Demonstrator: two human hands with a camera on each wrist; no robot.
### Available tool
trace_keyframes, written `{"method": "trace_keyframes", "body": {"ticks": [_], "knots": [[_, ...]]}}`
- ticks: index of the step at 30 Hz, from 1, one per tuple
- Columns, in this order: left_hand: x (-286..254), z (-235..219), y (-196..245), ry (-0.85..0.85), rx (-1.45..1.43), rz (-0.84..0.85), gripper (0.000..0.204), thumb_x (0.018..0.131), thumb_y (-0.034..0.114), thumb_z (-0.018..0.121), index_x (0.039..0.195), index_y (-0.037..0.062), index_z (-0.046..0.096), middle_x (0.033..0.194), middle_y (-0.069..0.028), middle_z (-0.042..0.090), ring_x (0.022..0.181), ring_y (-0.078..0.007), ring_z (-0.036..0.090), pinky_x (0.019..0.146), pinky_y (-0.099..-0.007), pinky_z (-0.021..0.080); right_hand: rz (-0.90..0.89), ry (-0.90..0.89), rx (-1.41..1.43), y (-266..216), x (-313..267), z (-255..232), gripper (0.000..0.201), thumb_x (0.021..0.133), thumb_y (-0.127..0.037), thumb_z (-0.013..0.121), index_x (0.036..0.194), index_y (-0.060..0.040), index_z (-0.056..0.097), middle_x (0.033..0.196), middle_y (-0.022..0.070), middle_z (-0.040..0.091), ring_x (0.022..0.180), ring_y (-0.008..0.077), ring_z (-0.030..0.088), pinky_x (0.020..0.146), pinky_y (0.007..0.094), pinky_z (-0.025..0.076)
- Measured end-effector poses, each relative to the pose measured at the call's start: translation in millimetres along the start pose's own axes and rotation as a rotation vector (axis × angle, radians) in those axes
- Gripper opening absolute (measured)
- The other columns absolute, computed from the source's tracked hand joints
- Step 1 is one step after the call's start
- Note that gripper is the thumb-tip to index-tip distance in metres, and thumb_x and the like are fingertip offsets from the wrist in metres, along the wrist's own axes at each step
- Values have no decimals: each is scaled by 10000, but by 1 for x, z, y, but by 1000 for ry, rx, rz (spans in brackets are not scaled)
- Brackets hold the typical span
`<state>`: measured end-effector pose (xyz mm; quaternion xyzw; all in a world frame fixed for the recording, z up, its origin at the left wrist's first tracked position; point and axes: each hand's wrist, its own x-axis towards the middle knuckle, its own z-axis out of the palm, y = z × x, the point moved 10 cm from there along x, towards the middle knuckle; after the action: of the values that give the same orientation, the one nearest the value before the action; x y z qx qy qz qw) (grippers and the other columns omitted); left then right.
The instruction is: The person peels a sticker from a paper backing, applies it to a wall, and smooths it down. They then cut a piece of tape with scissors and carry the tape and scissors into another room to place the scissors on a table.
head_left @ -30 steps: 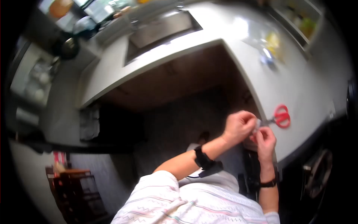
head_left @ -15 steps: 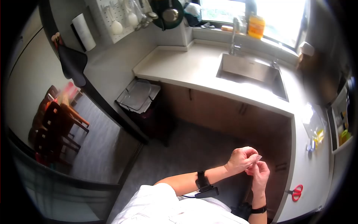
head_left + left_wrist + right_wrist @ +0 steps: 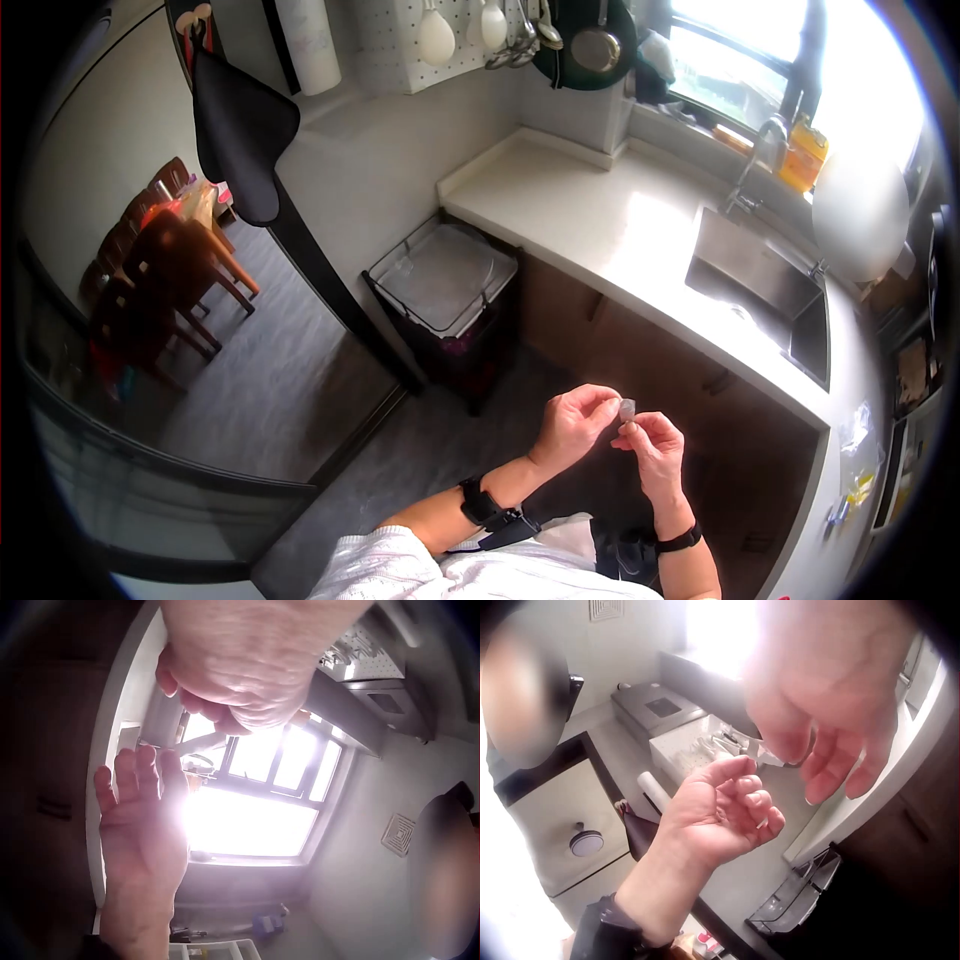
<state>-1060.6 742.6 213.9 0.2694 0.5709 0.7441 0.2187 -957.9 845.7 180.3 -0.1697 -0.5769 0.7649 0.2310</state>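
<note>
A small translucent piece, like a bit of clear plastic (image 3: 627, 410), is between the fingertips of both hands in the head view. My right hand (image 3: 655, 455) pinches its lower end between thumb and finger. From the other side, my left hand (image 3: 575, 425) has thumb and forefinger together at its edge, other fingers curled. In the left wrist view the piece shows as a pale strip (image 3: 202, 742) below the right hand (image 3: 240, 667). The left hand (image 3: 716, 806) appears in the right wrist view with its thumb tip close to the right hand's.
Ahead on the left stands a dark bin with a grey top (image 3: 445, 280). The white counter (image 3: 570, 200) runs past a steel sink (image 3: 750, 270) to the right. On its right arm lies a clear bag with something yellow (image 3: 860, 485). A dark cloth (image 3: 240, 130) hangs by the doorway.
The head view has swung left, bringing the bin nearer the middle; the red scissors have slid almost out of view. Both hands have stayed together with the small clear piece between them.
</note>
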Motion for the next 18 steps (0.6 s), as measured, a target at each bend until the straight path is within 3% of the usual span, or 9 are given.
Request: {"method": "trace_keyframes", "body": {"ticks": [5, 9, 18], "knots": [[27, -49, -11, 149, -64, -57, 103, 866, 84, 592, 898, 5, 651, 708, 41, 572, 606, -16, 460, 535, -163, 373, 64, -123, -11, 13, 56, 32, 21, 834, 11, 611, 852, 22, 609, 785, 57, 623, 681, 109, 610, 652, 238, 537], [55, -75, -6, 226, -149, 18, 97, 862, 75, 591, 905, 11, 650, 705, 39, 563, 616, -21, 461, 552, -163, 379, 61, -263, -6, 14, 99, 61, 31, 834, 7, 614, 858, 26, 610, 779, 51, 624, 685, 104, 607, 650, 236, 536], [81, -132, 36, 433, -128, 105, 90, 855, 69, 586, 888, 4, 638, 702, 20, 572, 610, -39, 480, 580, -174, 387, 78, -582, -158, 4, 162, 136, 54, 852, -23, 600, 890, 16, 600, 765, 34, 617, 702, 94, 615, 645, 210, 506]]}}
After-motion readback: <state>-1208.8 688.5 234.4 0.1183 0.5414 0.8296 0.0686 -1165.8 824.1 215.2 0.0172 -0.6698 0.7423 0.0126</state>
